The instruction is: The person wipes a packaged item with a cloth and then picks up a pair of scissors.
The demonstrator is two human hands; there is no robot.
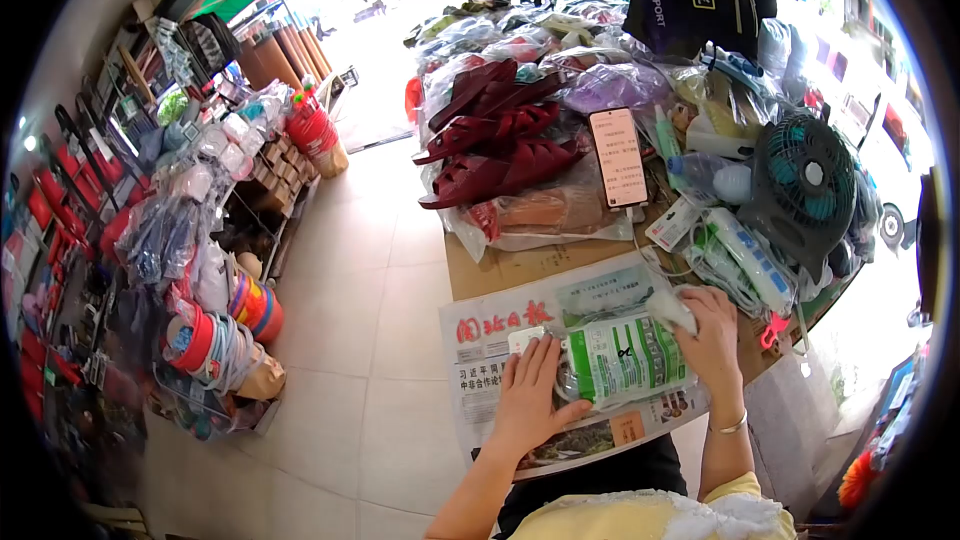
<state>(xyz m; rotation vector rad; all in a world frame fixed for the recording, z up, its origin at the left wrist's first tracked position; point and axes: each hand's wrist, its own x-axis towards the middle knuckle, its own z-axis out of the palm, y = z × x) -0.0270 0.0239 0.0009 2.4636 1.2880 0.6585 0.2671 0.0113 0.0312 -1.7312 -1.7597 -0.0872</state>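
A green and white package in clear plastic (627,358) lies on a spread newspaper (480,340) at the table's near edge. My left hand (535,392) rests at the package's left end, fingers spread over a small white piece and the plastic. At the upper right corner of the package, my right hand (708,332) has its fingers closed round a whitish, crumpled bit of the wrapping (670,308). A bracelet is on my right wrist. Beyond the newspaper, a phone (619,158) with a lit screen leans on the goods.
Dark red sandals (500,145) and bagged goods are piled behind the newspaper. A dark fan (805,180) stands at the right, beside a boxed power strip (750,258). A black bag (690,0) hangs above. Crowded shelves and red buckets (190,342) line the left, across a tiled floor (370,340).
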